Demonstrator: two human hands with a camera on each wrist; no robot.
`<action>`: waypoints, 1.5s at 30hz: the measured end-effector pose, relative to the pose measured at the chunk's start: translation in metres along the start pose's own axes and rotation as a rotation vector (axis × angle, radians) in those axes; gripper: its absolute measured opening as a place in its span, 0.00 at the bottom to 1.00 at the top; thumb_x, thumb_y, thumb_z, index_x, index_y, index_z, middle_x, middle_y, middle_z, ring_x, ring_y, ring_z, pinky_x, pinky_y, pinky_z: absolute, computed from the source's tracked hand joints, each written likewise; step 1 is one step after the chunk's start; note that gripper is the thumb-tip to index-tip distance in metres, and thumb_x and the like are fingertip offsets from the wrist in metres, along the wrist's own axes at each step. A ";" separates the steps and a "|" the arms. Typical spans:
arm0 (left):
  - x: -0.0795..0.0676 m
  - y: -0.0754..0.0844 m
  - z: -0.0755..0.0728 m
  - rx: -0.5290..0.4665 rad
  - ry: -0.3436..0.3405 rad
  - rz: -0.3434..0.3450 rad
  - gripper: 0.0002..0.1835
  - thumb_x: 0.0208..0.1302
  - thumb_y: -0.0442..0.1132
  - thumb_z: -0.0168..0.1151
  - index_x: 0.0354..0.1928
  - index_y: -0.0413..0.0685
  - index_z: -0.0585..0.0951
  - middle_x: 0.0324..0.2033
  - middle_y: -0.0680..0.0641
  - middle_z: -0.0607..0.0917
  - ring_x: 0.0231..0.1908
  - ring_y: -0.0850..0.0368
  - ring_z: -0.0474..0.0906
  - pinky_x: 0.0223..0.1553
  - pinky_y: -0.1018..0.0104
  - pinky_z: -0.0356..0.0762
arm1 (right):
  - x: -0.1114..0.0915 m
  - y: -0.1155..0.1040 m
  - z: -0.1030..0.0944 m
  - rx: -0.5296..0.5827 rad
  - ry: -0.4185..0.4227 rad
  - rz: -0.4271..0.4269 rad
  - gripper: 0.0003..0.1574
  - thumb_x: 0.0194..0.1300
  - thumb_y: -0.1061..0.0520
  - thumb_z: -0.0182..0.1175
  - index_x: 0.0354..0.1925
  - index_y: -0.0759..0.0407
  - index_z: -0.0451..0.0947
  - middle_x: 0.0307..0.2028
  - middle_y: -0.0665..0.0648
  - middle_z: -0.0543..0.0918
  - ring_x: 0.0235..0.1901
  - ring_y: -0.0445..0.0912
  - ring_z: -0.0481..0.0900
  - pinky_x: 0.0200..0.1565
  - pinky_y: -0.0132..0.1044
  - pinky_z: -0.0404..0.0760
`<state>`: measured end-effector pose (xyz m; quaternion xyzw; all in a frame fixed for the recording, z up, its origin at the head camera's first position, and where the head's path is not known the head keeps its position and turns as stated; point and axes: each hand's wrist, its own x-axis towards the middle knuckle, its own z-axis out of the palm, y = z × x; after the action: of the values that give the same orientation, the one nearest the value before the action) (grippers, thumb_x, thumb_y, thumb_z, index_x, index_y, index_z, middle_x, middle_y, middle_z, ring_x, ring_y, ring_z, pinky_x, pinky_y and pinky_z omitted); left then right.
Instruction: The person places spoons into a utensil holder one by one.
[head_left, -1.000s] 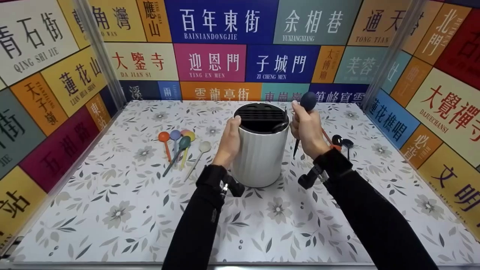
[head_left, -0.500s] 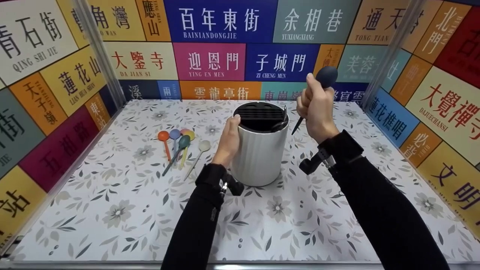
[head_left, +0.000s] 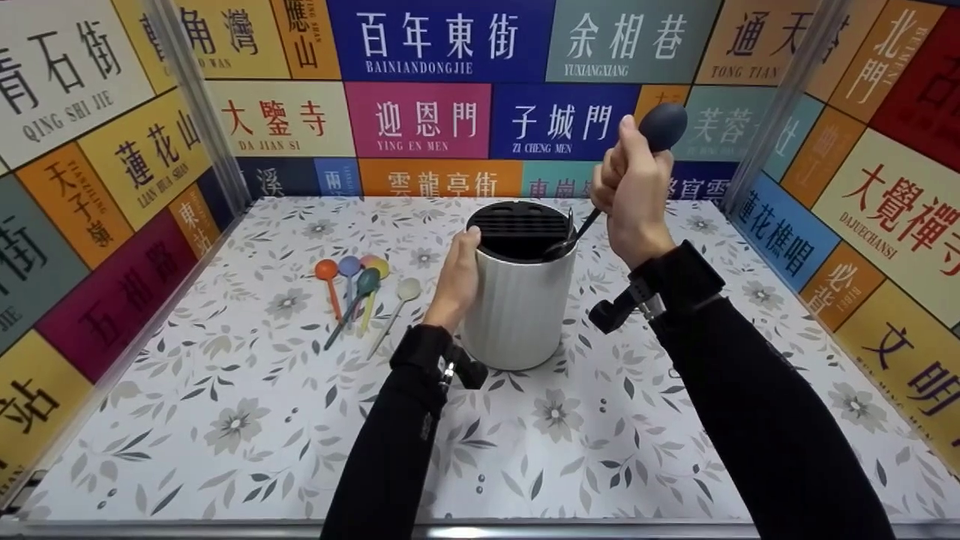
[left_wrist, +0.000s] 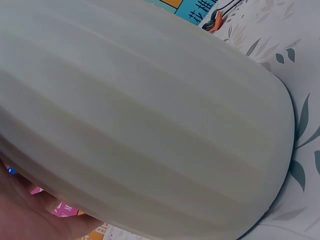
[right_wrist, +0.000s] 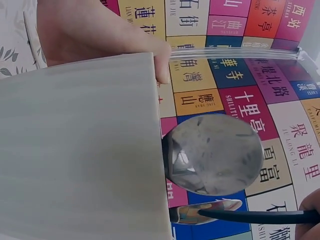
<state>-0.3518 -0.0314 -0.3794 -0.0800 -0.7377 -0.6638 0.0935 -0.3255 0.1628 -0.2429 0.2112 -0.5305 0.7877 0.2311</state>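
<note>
A white ribbed utensil holder (head_left: 517, 315) with a black slotted top (head_left: 521, 225) stands upright on the table. My left hand (head_left: 456, 277) grips its left side, thumb at the rim. My right hand (head_left: 637, 195) holds a dark navy spoon (head_left: 664, 126), its bowl up and its thin handle slanting down to the holder's right rim. In the right wrist view, the dark handle (right_wrist: 270, 216) overlaps a shiny spoon (right_wrist: 200, 214) standing in the holder. Beside that one, a larger metal spoon (right_wrist: 217, 155) rises from the same rim.
Left of the holder lie several coloured spoons, among them an orange spoon (head_left: 327, 271), a dark green spoon (head_left: 367, 283) and a pale beige spoon (head_left: 408, 291). More utensils (left_wrist: 215, 22) lie on the table's right side. Sign-covered panels (head_left: 442, 45) enclose the table's back and sides.
My right hand has risen and shifted right with the navy spoon, and the handle's lower end has come up from beside the holder to its rim. My left hand stays on the holder.
</note>
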 end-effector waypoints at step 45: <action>-0.001 0.001 0.002 0.007 0.023 0.006 0.31 0.82 0.55 0.35 0.72 0.43 0.71 0.74 0.41 0.70 0.76 0.49 0.61 0.76 0.57 0.55 | -0.007 0.062 -0.018 -0.277 0.010 0.209 0.12 0.75 0.60 0.55 0.31 0.60 0.73 0.15 0.52 0.71 0.16 0.43 0.73 0.24 0.35 0.80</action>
<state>-0.3507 -0.0294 -0.3790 -0.0743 -0.7386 -0.6618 0.1045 -0.3576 0.1580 -0.2990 0.1174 -0.6517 0.7280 0.1776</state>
